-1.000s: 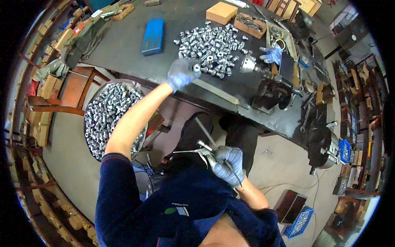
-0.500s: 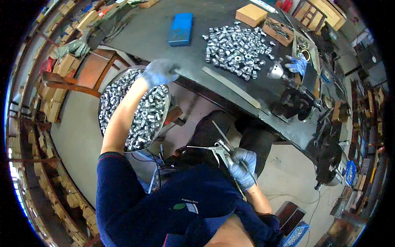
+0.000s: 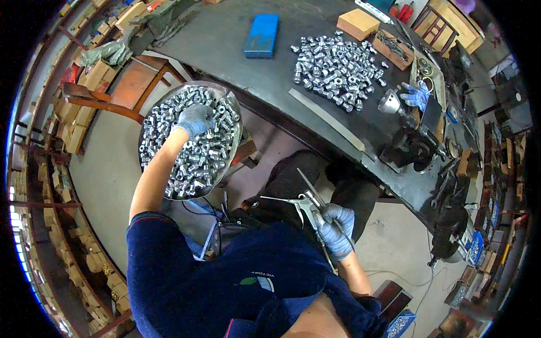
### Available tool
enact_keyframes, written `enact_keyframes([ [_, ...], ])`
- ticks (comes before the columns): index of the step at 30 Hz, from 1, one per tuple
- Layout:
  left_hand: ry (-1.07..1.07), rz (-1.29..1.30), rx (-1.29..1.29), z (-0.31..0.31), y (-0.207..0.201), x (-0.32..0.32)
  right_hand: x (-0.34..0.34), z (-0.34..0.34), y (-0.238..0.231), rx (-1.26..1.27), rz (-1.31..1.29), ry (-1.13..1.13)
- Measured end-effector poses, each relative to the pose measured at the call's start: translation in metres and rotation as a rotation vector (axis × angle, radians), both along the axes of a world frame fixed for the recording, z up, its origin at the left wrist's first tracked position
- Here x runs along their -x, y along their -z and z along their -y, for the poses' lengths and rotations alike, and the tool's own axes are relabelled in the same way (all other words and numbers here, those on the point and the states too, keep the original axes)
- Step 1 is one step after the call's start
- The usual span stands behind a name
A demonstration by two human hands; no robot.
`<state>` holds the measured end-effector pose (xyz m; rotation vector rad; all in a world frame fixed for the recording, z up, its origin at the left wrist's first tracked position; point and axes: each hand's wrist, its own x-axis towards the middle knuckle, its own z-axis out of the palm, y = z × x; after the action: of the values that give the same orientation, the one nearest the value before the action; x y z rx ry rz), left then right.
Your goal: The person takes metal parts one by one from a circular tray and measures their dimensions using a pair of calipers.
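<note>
My left hand (image 3: 194, 120), in a grey-blue work glove, reaches into a round pan (image 3: 235, 147) heaped with shiny metal fittings (image 3: 198, 164). Its fingers curl down among the pieces, and their tips are hidden. In front of my lap, my gloved right hand (image 3: 338, 228) is closed around a silver air blow gun (image 3: 307, 208) with a thin nozzle pointing left. The same hand also grips a slim, pointed metal rod (image 3: 309, 183), slanting up past the gun.
More fittings (image 3: 338, 73) lie piled on the dark workbench (image 3: 225, 56). Near them are a blue box (image 3: 262, 35), a long flat metal bar (image 3: 327, 119) and a bench device with a chuck (image 3: 390, 102). A wooden chair (image 3: 121, 84) stands beyond the pan.
My left hand has moved from the bench edge down and left into the pan of fittings. My right hand still holds the blow gun and the rod.
</note>
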<state>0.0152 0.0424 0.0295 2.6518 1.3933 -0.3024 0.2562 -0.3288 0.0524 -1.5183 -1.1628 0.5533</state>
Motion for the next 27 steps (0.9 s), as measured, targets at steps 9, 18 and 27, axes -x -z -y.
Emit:
enact_keyframes([
  [9,0.023,0.031,-0.020,0.004,0.008,0.013,-0.001,0.001,0.005,0.078,-0.021,0.014],
  [18,-0.053,0.173,0.166,-0.029,0.031,0.012,0.000,-0.002,0.000,0.029,0.020,-0.037],
  [27,0.015,-0.025,-0.011,0.016,0.002,-0.004,-0.001,0.000,0.000,0.051,-0.036,-0.005],
])
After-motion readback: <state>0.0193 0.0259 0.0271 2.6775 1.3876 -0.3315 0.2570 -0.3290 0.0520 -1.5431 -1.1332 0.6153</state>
